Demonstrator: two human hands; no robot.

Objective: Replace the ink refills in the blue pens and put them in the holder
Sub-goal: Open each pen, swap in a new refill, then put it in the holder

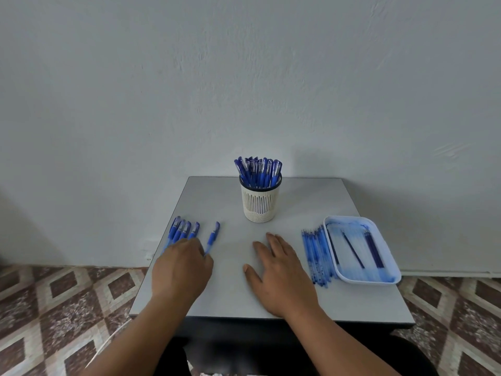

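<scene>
Wall (244, 77): pale and plastered, it fills the upper half of what you see, right behind the table.
Floor (54, 308): patterned tiles in brown and cream diamonds show on both sides of you.
Table (230, 299): a small grey square top, pushed against the wall, with everything for the job laid on it.
Your right hand (279, 270): it lies flat on the table near the middle, palm down, fingers straight and slightly spread, holding nothing. The refills sit just to its right.
Your left hand (181, 267): it is over the near ends of the loose pens at the table's left side, knuckles up and fingers bent downward. You cannot tell from here whether the fingers have closed on a pen, as the hand hides its own fingertips.
Tray (390, 253): a white, ink-stained rectangular tray at the right side of the table, with a few dark blue refills lying inside.
Holder (260, 204): a cream slotted cup standing upright at the far centre of the table, packed with capped blue pens (259, 172) that stand in it.
Refills (317, 253): a row of thin blue tubes lying side by side, just left of the tray.
Loose pens (184, 230): four capped blue pens lie close together at the left.
Single pen (212, 238): it lies a little apart, to the right of the four.
</scene>
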